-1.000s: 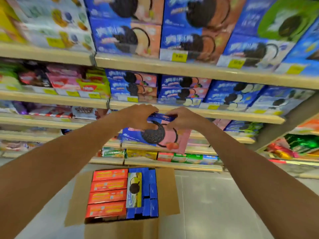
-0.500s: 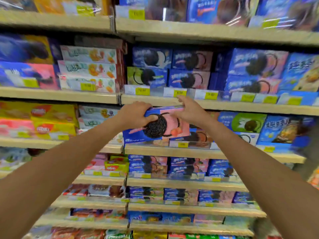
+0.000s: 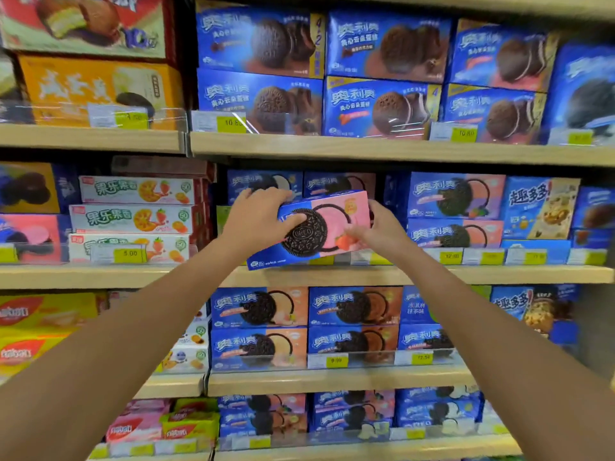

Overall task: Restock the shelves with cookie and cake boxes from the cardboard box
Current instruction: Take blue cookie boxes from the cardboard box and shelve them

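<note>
I hold a blue and pink cookie box with a dark sandwich cookie printed on it, tilted slightly, in front of the second shelf. My left hand grips its upper left corner and my right hand grips its right end. The box's lower edge sits at the shelf's front lip, before a stack of similar blue cookie boxes. The cardboard box is out of view.
Wooden shelves run across the whole view, packed with blue cookie boxes. White fruit-biscuit boxes are stacked left of my hands. Chocolate cake boxes fill the top shelf. Yellow price tags line the edges.
My view has swung up from the cardboard box on the floor to the upper shelves. Both hands have raised the cookie box up to the second shelf.
</note>
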A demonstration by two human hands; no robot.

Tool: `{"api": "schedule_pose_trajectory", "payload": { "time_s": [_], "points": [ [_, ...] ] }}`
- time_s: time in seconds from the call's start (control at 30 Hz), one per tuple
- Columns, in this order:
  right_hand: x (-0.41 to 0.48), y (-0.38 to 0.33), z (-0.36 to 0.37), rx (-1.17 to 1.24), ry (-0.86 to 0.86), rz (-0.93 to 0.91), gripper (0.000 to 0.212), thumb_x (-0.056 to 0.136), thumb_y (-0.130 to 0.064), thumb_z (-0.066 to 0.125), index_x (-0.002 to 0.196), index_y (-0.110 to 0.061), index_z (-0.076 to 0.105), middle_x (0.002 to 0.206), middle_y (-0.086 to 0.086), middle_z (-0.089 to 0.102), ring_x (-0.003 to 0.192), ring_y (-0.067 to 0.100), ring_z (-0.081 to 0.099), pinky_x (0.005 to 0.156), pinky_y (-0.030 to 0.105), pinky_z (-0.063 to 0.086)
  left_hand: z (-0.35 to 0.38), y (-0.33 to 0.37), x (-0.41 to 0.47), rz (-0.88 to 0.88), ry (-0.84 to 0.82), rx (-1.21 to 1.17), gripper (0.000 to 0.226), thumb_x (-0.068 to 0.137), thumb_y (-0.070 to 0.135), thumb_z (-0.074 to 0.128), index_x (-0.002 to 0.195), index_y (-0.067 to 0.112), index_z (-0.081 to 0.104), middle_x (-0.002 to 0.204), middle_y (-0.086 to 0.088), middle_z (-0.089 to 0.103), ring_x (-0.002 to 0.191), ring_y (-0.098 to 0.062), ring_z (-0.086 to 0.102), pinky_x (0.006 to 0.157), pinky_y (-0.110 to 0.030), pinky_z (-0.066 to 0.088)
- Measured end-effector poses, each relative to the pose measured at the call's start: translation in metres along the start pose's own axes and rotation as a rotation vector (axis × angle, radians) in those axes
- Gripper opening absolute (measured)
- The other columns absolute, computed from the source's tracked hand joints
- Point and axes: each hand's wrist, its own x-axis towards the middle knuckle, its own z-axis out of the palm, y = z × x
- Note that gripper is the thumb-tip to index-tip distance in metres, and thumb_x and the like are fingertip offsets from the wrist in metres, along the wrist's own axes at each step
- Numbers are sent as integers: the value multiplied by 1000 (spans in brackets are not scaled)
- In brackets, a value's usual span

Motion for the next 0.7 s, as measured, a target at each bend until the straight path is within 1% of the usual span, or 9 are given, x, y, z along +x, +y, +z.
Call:
{"api": "schedule_pose_trajectory", "payload": {
  "time_s": [0.07, 0.13, 0.23, 0.3, 0.37, 0.4, 0.53, 0.6, 0.7],
  "points": [
    [21, 10, -5, 33, 66, 24, 45, 82, -9, 67, 124, -12, 52, 111, 5, 64, 99, 21, 63, 81, 34, 52, 13, -4, 12, -92, 192, -63, 47, 84, 43, 61, 121, 14, 53, 119, -7, 59, 112, -29, 53, 97, -42, 37],
    [43, 21, -10, 75, 115, 79, 45, 79, -12, 70, 121, -10, 54, 114, 10, 65, 103, 26, 63, 89, 45, 53, 24, -7, 16, -326, 271, -228, 47, 85, 36, 61, 121, 9, 48, 118, -10, 53, 107, -29, 52, 88, -41, 42],
    [79, 38, -14, 125, 166, 141, 41, 76, -12, 74, 111, -9, 53, 114, 13, 64, 104, 29, 63, 92, 51, 51, 50, -10, 34, -702, 67, -716, 40, 90, 29, 58, 119, 9, 40, 110, -11, 53, 74, -15, 52, 65, -28, 40],
    [97, 43, -13, 184, 199, 158, 42, 75, -10, 75, 106, -9, 47, 112, 13, 62, 105, 30, 62, 93, 50, 50, 70, -12, 51, -807, -2, -953, 31, 90, 17, 58, 115, 6, 42, 105, -12, 57, 64, -11, 51, 57, -25, 38],
    [108, 47, -7, 217, 225, 164, 50, 76, -9, 74, 113, -4, 41, 107, 11, 57, 103, 25, 59, 95, 42, 49, 85, -14, 61, -834, 20, -1019, 26, 90, 7, 56, 113, 9, 42, 105, -13, 58, 63, -12, 54, 53, -24, 41],
    [114, 50, -4, 227, 237, 169, 54, 77, -8, 72, 119, 0, 38, 107, 11, 56, 101, 24, 58, 93, 37, 48, 94, -16, 66, -843, 47, -1007, 28, 90, 5, 56, 114, 9, 43, 106, -14, 59, 64, -15, 56, 54, -25, 45],
    [138, 64, 3, 264, 285, 152, 50, 82, -2, 62, 125, -1, 37, 117, 16, 58, 104, 28, 58, 84, 37, 51, 126, -15, 85, -882, 121, -1008, 31, 87, 3, 59, 115, 6, 46, 120, -21, 60, 95, -32, 63, 86, -45, 50],
    [151, 69, 4, 125, 297, 141, 48, 83, -7, 63, 126, -2, 41, 123, 19, 53, 114, 32, 53, 80, 33, 48, 136, -13, 96, -881, 142, -996, 37, 88, 4, 58, 122, 3, 44, 121, -22, 59, 94, -30, 60, 83, -45, 48],
    [171, 77, 7, -105, 281, 153, 52, 84, -15, 62, 131, -6, 41, 134, 23, 41, 126, 38, 38, 105, 40, 34, 147, -10, 113, -882, 150, -922, 35, 90, 5, 56, 124, 2, 46, 116, -17, 61, 98, -30, 60, 83, -41, 47]
  ]
}}
